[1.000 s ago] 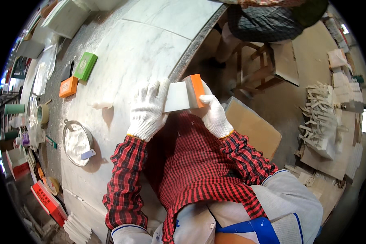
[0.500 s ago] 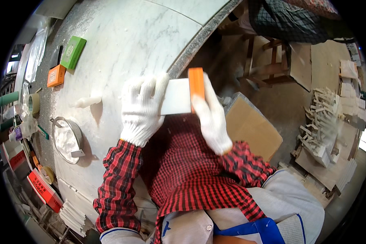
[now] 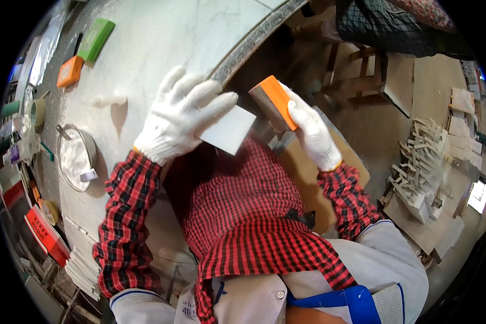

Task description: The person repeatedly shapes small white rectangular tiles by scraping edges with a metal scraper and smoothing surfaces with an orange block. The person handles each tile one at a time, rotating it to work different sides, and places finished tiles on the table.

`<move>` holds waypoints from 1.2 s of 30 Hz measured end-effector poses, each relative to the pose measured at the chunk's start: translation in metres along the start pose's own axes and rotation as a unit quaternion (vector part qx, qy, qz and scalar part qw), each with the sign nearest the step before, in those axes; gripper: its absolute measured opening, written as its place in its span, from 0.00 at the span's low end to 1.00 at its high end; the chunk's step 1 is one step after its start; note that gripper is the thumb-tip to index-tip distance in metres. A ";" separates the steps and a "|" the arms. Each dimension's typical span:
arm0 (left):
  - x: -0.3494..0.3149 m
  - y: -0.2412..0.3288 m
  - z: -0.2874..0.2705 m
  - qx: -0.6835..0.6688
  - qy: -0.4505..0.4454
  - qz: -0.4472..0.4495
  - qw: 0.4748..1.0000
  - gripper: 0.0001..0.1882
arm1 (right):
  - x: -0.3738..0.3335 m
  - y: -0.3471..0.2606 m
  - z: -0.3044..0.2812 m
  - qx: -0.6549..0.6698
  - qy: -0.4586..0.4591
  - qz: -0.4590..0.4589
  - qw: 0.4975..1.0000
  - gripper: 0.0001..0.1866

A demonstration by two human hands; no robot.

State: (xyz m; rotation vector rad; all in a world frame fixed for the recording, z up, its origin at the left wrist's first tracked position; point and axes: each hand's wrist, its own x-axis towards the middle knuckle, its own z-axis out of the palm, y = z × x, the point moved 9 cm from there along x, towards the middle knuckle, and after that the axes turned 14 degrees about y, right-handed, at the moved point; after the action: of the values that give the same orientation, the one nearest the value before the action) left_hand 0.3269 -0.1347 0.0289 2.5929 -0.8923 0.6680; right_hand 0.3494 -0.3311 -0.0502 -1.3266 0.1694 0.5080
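Note:
Both my hands wear white knitted gloves. My left hand (image 3: 181,116) grips a flat white tile (image 3: 230,130) by its left side, over the front of my checked apron. The tile is tilted, with one corner toward me; part of it is hidden under my fingers. In my right hand (image 3: 314,127) is an orange sanding block (image 3: 275,100), held along its right side with the thumb on its near end. A greyish-brown abrasive side of the block faces the tile. A gap separates block and tile.
On the marble bench (image 3: 162,32) at left lie a bowl of white powder (image 3: 76,154), a white bottle (image 3: 108,101), an orange box (image 3: 69,71) and a green box (image 3: 95,40). Right of me are a cardboard box (image 3: 337,167), a wooden stool (image 3: 370,75) and piled white strips (image 3: 416,162). Someone stands at upper right.
The sanding block has come away from the tile's right edge and moved right, tilting. My left hand has shifted left, and the tile has turned in its grip.

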 end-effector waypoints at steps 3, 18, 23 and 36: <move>-0.003 -0.001 0.006 0.016 -0.016 -0.015 1.000 0.28 | 0.009 -0.011 0.010 -0.141 -0.079 -0.013 0.987 0.29; -0.011 -0.014 0.010 -0.022 -0.080 -0.086 0.993 0.35 | 0.015 -0.007 0.044 -0.301 -0.123 -0.044 0.945 0.32; -0.013 -0.020 0.011 -0.019 -0.065 -0.090 0.994 0.36 | 0.014 -0.012 0.040 -0.400 -0.129 -0.095 0.902 0.30; -0.020 -0.021 0.008 -0.001 -0.080 -0.081 0.994 0.32 | 0.022 0.011 0.056 -0.263 -0.128 -0.037 0.956 0.33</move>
State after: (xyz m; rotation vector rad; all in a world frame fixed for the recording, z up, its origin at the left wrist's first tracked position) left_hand 0.3293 -0.1127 0.0087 2.7110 -0.7162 0.4206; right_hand 0.3542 -0.2703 -0.0549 -1.7594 -0.2477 0.6853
